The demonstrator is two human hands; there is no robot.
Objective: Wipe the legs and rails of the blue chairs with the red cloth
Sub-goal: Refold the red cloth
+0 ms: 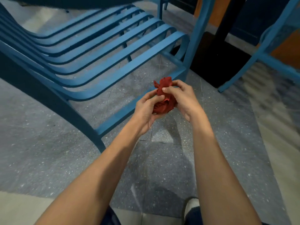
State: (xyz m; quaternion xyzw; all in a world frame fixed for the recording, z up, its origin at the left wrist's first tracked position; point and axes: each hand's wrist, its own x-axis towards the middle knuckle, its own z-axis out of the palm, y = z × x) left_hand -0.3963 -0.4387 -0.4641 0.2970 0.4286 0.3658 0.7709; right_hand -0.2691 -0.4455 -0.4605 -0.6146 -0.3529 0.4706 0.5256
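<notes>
Speckled floor below; your left hand (pixel 146 109) and right hand (pixel 181 96) both clutch the bunched red cloth (pixel 164 96), the blue chair's lower side rail (pixel 129 113), running lengthwise, just left, nearer your left.

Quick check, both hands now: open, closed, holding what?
Left hand: fingers curled round the crumpled red cloth.
Right hand: thumb and fingers pinching the same cloth.
</notes>
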